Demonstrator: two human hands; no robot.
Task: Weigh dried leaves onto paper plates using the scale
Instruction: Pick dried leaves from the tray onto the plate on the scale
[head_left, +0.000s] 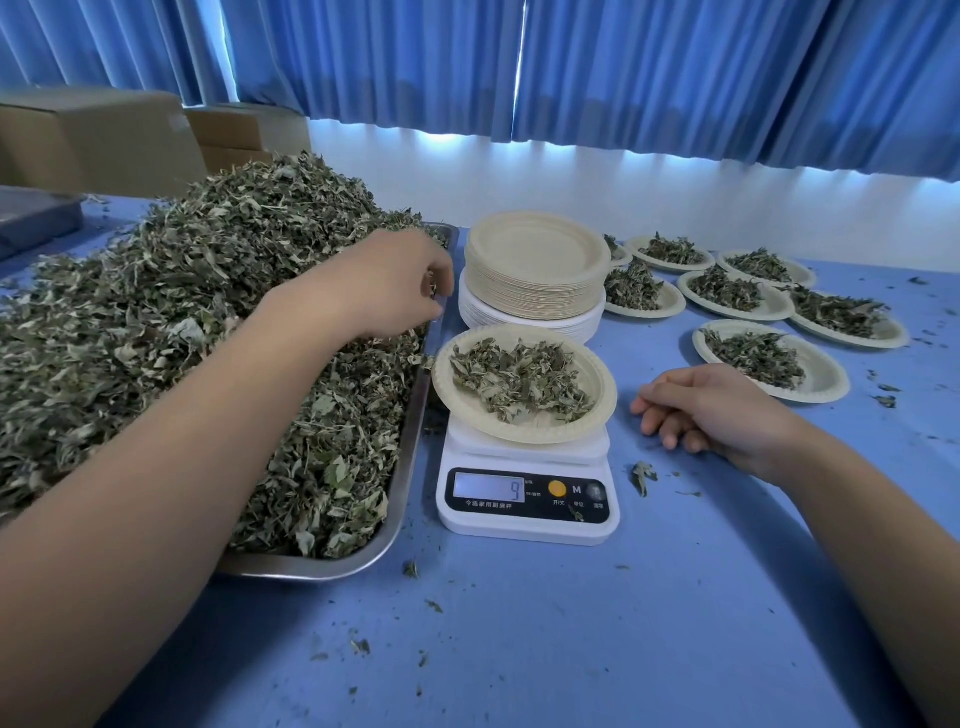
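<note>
L hand (387, 283) fingers mostly hidden, tray (405, 457) cut off at left edge, scale (527, 499) btn labels too small.

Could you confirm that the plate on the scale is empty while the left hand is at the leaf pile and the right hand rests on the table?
Not quite: the head view shows that the plate on the scale is not empty; it holds leaves. The rest stands: the left hand is at the leaf pile and the right hand rests on the table.

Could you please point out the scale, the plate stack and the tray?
scale (489, 487): head view, its display.
plate stack (537, 244): head view, top plate's centre.
tray (311, 569): head view, near rim.
</note>
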